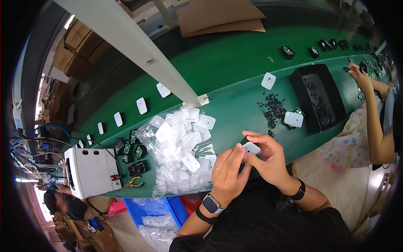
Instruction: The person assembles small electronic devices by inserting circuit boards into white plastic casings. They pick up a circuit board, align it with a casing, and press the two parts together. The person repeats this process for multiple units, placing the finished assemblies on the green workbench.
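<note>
Close to the bench's front edge, my left hand (228, 174) and my right hand (272, 161) are closed round one small device, a white plate (252, 148) against a black housing (244, 141). The fingers of both hands press at its edges and hide part of it. Just beyond my hands lie a loose heap of small black parts (272, 107) and another white plate (293, 119) with a bit of green circuit board at its edge. To the left of my hands, a clear plastic bag (161, 176) spills many white plates (191, 161).
A black box (319, 98) of small parts stands at the right, near a co-worker's hand (360, 77). A white machine (91, 172), pliers (134, 182) and black housings with circuit boards (128, 151) sit left. A pale post (142, 46) crosses over the green conveyor (226, 54).
</note>
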`<state>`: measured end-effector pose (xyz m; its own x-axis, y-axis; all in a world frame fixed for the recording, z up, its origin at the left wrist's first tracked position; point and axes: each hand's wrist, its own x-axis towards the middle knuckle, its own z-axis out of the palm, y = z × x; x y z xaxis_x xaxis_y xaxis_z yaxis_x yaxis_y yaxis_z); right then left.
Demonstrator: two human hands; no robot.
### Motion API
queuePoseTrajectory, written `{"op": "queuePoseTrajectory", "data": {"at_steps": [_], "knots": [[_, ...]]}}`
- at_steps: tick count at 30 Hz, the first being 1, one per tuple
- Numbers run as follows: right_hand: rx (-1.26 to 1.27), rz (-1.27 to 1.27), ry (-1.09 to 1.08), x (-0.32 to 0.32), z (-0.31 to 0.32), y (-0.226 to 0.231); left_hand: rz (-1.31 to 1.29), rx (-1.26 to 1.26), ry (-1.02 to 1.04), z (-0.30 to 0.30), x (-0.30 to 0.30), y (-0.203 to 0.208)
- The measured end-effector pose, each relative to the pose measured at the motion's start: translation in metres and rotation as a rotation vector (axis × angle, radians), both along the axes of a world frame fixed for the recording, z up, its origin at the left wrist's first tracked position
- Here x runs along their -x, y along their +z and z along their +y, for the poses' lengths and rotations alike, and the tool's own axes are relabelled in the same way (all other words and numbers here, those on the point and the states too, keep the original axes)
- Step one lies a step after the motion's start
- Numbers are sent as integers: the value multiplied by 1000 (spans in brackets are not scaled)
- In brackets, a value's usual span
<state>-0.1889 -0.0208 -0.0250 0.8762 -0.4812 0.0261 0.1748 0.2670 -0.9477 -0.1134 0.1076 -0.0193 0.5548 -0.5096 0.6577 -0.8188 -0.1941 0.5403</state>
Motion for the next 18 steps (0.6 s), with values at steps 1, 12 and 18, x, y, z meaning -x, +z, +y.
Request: {"op": "queuePoseTrajectory", "data": {"at_steps": [1,12,18], "knots": [[-42,7,6,-4,2,0,-2,-1,6,1,-2,-5],[767,292,246,-211,-121,-50,316,-262,198,50,-24,-24],[985,403,387,-265,-143,-57,224,-434,267,90,-27,-33]]}}
